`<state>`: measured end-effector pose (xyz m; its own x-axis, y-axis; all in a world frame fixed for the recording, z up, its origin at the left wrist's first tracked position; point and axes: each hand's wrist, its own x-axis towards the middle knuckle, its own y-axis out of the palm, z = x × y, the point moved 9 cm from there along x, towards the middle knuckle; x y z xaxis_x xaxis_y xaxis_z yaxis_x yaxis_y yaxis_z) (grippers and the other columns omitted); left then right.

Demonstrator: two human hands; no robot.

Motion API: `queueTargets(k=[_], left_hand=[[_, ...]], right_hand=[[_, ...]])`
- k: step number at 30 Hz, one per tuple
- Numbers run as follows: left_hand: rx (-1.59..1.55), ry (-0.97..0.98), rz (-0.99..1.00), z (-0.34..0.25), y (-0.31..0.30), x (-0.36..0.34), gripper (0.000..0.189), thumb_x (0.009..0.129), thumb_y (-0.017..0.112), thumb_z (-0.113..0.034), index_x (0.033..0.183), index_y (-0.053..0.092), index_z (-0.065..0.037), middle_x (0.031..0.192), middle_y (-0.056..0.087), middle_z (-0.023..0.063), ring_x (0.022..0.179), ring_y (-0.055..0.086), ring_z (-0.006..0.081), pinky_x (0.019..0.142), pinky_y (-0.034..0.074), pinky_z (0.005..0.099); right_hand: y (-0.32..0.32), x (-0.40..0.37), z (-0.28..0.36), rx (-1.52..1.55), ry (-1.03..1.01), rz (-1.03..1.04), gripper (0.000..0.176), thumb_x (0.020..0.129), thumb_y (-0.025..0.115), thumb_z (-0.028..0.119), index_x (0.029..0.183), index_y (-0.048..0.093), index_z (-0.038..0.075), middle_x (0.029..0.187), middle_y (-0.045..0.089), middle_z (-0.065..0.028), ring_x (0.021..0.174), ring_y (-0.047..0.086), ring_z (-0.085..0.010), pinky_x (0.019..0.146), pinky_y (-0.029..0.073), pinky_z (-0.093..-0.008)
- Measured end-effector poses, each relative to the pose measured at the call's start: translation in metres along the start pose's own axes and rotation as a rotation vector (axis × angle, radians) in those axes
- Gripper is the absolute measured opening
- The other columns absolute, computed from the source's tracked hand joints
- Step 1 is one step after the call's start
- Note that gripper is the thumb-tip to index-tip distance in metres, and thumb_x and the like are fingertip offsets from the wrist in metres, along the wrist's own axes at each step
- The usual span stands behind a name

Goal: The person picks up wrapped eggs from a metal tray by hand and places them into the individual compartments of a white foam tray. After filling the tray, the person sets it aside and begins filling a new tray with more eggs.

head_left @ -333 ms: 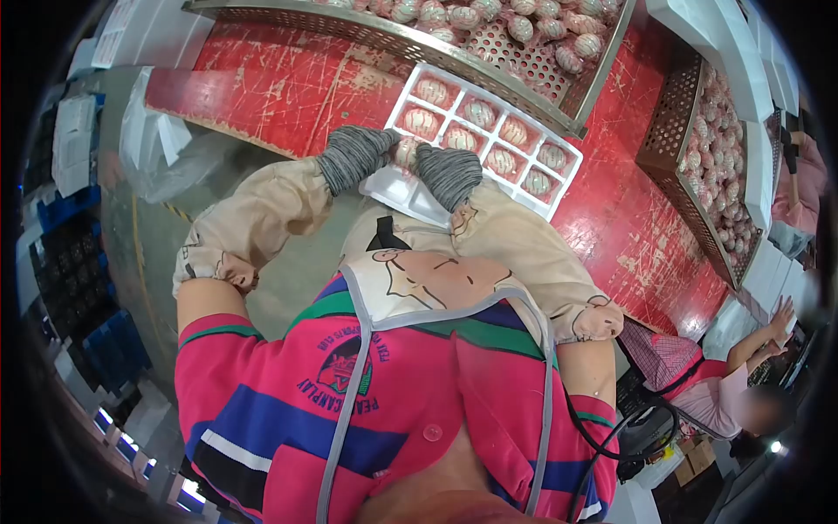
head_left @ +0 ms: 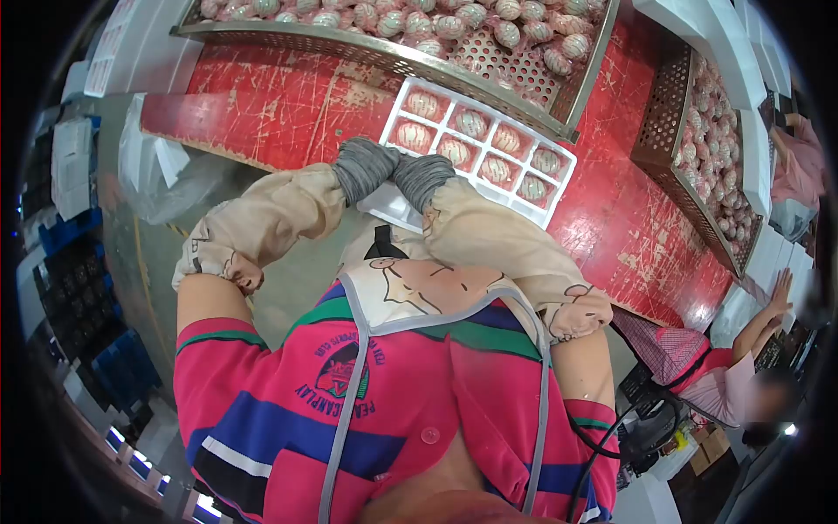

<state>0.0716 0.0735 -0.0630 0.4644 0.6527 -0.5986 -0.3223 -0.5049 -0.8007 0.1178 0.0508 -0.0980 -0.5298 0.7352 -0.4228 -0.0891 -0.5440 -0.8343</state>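
Below the lower row of a white compartment tray [head_left: 502, 125], my two grey-gloved hands are brought together. My left hand [head_left: 365, 170] is closed, its knuckles against the right glove. My right hand [head_left: 422, 181] is curled closed too, near the tray's lower-left edge. The fingers face away, so whatever lies between them is hidden. In the tray's compartments sit several striped balls in clear wrappers, such as a wrapped ball [head_left: 414, 137] just above the hands. A white flap [head_left: 391, 206] shows beneath my wrists.
A perforated metal tray [head_left: 349, 54] full of wrapped balls stands across the back of the red table [head_left: 262, 96]. Another perforated bin [head_left: 661, 131] of them stands at the right. White boxes line both sides. A person in pink [head_left: 724, 384] is at far right.
The wrapped ball that showed between my hands is now out of sight. My hands have closed together, the right one shifting left, and the view has moved slightly.
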Motion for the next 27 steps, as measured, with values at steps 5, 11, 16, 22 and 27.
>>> queueTargets(k=[5,11,16,22,27], left_hand=[[-0.449,0.24,-0.516,0.034,-0.109,0.023,0.03,0.084,0.061,-0.036,0.103,0.066,-0.014,0.087,0.067,0.0111,0.079,0.065,0.0283,0.077,0.051,0.0403],[-0.061,0.104,-0.723,0.036,-0.211,0.161,0.035,0.085,0.059,-0.033,0.111,0.056,-0.01,0.106,0.061,0.0121,0.085,0.063,0.0277,0.075,0.052,0.0356],[-0.126,0.149,-0.555,0.031,-0.208,0.198,0.048,0.083,0.06,-0.035,0.121,0.051,-0.006,0.116,0.057,0.0166,0.098,0.059,0.0277,0.083,0.049,0.0377],[-0.968,0.744,-0.237,-0.035,-0.197,0.057,0.037,0.082,0.068,-0.018,0.115,0.053,-0.009,0.105,0.061,0.0044,0.097,0.057,0.0112,0.08,0.048,0.0261],[0.231,1.084,-0.484,-0.124,-0.068,-0.041,0.045,0.079,0.054,-0.006,0.121,0.052,-0.023,0.133,0.049,0.0074,0.116,0.051,0.0242,0.085,0.045,0.0363]], right_hand=[[-0.038,-0.037,0.003,0.061,0.009,0.124,0.034,0.092,0.042,0.03,0.107,0.056,0.002,0.085,0.066,-0.0185,0.076,0.066,-0.0329,0.06,0.051,-0.0454],[-0.043,-0.094,-0.014,0.37,0.24,-0.086,0.036,0.09,0.048,0.035,0.112,0.057,0.007,0.092,0.066,-0.0146,0.084,0.065,-0.0282,0.068,0.05,-0.042],[-0.063,-0.17,-0.036,0.517,0.361,-0.648,0.029,0.083,0.065,0.024,0.106,0.064,0.006,0.096,0.066,-0.0146,0.085,0.065,-0.0282,0.071,0.052,-0.0348],[-0.032,-0.238,-0.077,0.772,0.626,-0.737,0.025,0.087,0.061,0.017,0.109,0.061,0.004,0.065,0.061,-0.0083,0.057,0.058,-0.0124,0.057,0.048,-0.0278],[-0.038,-0.237,-0.086,0.799,0.599,-0.67,0.028,0.086,0.061,0.026,0.108,0.061,0.008,0.093,0.067,-0.0134,0.08,0.065,-0.0285,0.069,0.052,-0.0366]])
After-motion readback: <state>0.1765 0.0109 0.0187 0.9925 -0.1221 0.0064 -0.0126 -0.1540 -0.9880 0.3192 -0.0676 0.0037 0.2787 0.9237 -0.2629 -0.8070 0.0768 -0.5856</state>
